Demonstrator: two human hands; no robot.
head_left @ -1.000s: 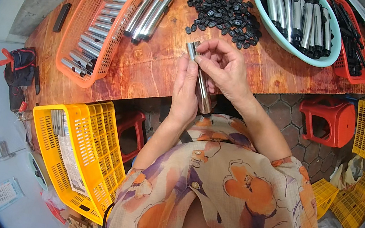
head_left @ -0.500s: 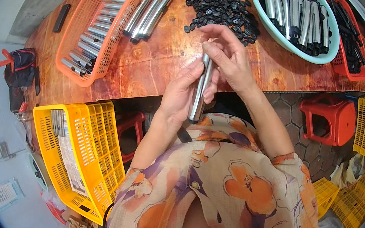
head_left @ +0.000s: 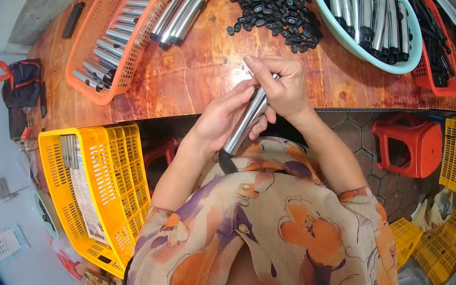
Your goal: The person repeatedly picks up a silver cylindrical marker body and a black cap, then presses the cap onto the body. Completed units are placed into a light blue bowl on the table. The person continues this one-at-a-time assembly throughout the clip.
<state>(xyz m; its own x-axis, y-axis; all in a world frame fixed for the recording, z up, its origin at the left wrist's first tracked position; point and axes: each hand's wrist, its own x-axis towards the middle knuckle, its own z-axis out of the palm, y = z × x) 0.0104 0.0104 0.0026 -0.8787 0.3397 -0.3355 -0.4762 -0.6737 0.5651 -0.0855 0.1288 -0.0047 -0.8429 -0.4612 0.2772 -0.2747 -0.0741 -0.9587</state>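
Observation:
A shiny metal tube (head_left: 247,123) slants between my hands over the near edge of the table. My left hand (head_left: 221,117) is wrapped round its middle, with fingertips showing on the tube's far side. Higher up, my right hand (head_left: 284,87) closes on the top end, its thumb and fingers pressed near the tip. Those fingers hide whatever they may pinch there. Something dark shows at the tube's lower end by the shirt; whether it belongs to the tube I cannot tell. Small black oval plastic pieces (head_left: 271,13) lie heaped beyond my hands.
An orange basket (head_left: 76,64) of metal tubes stands at left, with loose tubes (head_left: 180,17) beside it. At far right are a pale blue basin (head_left: 365,55) of tubes and a red basket (head_left: 447,91) of black parts. Yellow crates (head_left: 93,181) and a red stool (head_left: 410,146) flank me.
The tube has tilted, its lower end swinging left toward the shirt. My right hand has come down a little, its fingers folding closer over the tube's top.

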